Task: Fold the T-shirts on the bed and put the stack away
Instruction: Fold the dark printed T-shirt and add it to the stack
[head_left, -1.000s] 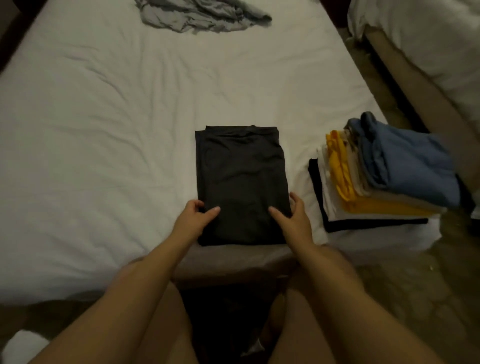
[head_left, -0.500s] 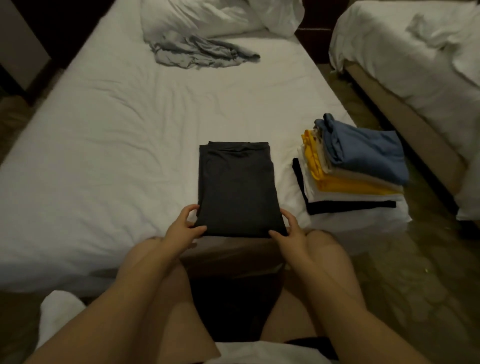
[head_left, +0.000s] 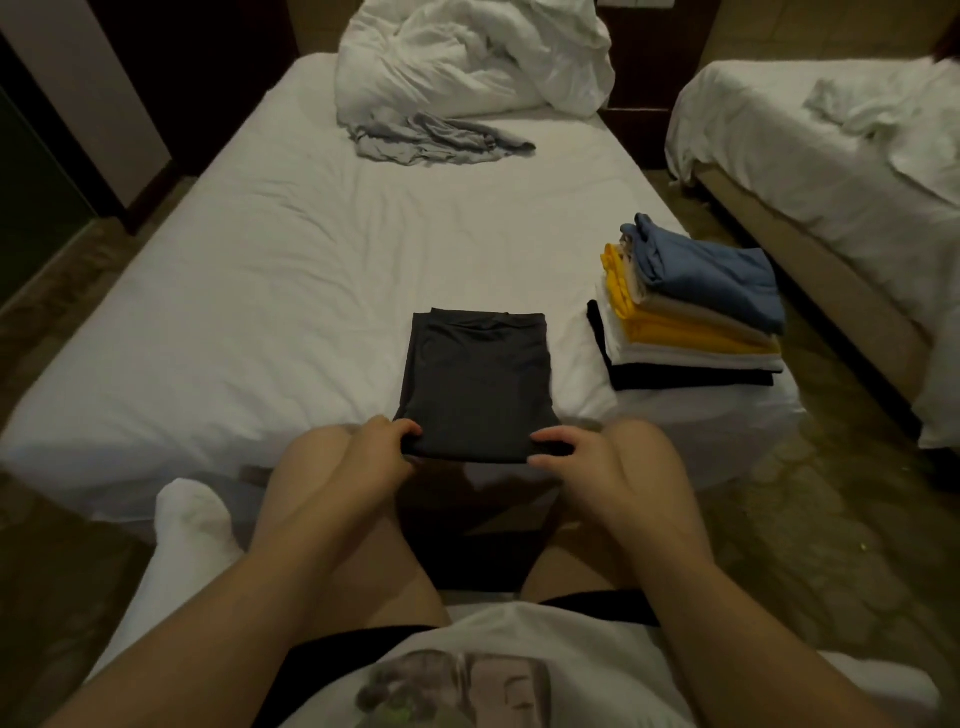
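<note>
A dark grey T-shirt, folded into a long rectangle, lies at the near edge of the white bed. My left hand pinches its near left corner and my right hand pinches its near right corner, lifting that edge slightly. To the right, on the bed's near right corner, stands a stack of folded T-shirts: black at the bottom, then white, yellow, beige, with a blue one on top. An unfolded light grey T-shirt lies crumpled far up the bed.
A bunched white duvet lies at the head of the bed. A second bed stands to the right across a narrow strip of floor. My white sock shows at the lower left. Dark furniture lines the left wall.
My hands slid down from the shirt's lower part to its near corners and now pinch them. The camera pulled back and tilted up, revealing the duvet and the second bed.
</note>
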